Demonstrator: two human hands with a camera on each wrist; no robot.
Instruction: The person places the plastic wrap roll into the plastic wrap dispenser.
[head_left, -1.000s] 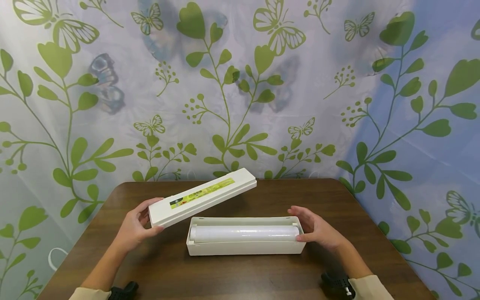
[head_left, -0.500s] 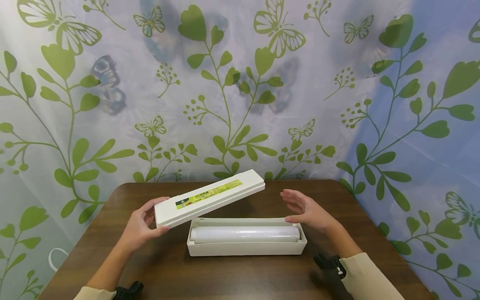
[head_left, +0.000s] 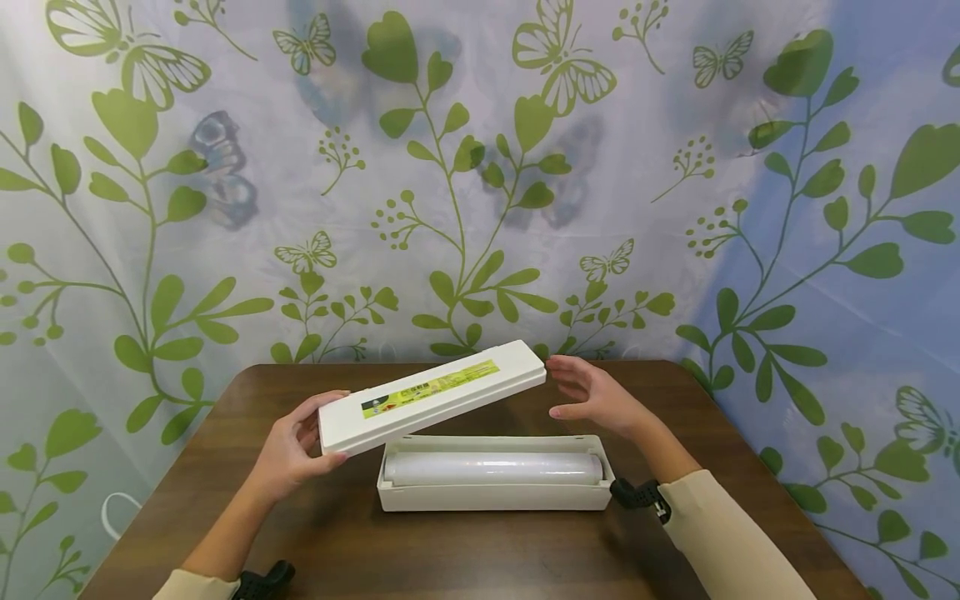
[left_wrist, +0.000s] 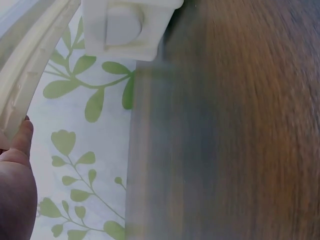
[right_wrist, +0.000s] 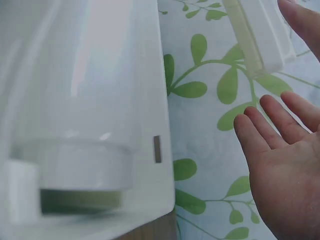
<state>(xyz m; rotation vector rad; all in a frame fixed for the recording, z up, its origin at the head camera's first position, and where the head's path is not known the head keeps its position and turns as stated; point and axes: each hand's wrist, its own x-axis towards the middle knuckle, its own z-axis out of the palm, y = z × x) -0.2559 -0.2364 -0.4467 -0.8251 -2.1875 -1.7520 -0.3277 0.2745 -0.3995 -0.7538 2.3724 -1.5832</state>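
Note:
My left hand (head_left: 292, 450) grips the left end of a long white box lid (head_left: 450, 408) with a yellow-green label. The lid is held tilted in the air, right end higher, above and behind the white box (head_left: 495, 498). Inside that open box lies a white roll of plastic wrap (head_left: 495, 468). My right hand (head_left: 600, 396) reaches beside the lid's right end, fingers extended and holding nothing. In the right wrist view a small gap shows between the fingertips (right_wrist: 240, 122) and the lid (right_wrist: 262, 35). The left wrist view shows the lid's inner side (left_wrist: 32, 65).
Everything stands on a brown wooden table (head_left: 450, 558). A curtain with green leaves and butterflies (head_left: 480, 183) hangs right behind its far edge. A white loop (head_left: 116, 512) shows beyond the table's left side. Black wrist straps (head_left: 641, 493) sit at the sleeves.
My right hand has left the box's right end and moved up and left to the lid's raised end. The left hand has carried the lid slightly to the right.

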